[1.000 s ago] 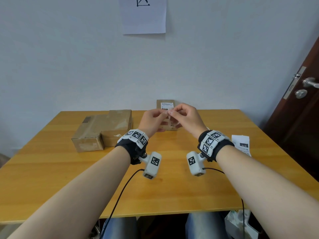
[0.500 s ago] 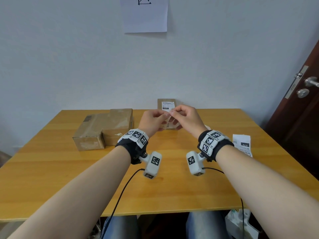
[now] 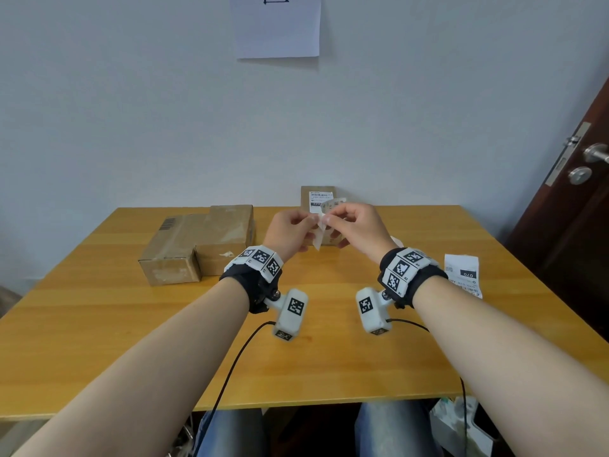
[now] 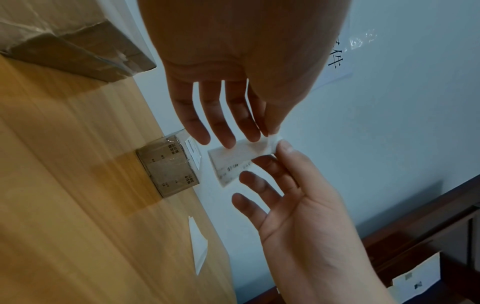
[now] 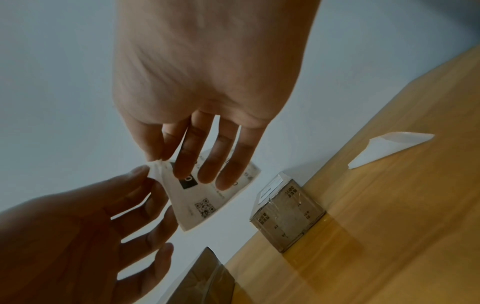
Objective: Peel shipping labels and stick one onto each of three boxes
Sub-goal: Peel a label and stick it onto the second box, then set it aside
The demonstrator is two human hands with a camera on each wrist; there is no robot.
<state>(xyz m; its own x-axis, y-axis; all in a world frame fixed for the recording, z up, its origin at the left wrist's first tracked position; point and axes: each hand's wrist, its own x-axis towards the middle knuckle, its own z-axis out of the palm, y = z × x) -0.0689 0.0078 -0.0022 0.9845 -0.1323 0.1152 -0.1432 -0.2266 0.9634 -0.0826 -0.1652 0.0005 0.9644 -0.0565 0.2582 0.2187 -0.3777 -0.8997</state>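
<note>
Glossy wooden table (image 3: 329, 374), matt cardboard boxes (image 3: 197, 245).

Print on the shipping label (image 5: 205, 197) too blurred to read; wall paper sheet (image 3: 276, 26) cut off at top.

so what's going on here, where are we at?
A person is peeling a shipping label off its backing: the left hand and right hand each pinch a layer at one corner, above the table. The small box at the far edge already carries a label. The two bigger boxes on the left show none on the sides in view. Another label lies at the right, and a spent backing sheet lies on the table.
</note>
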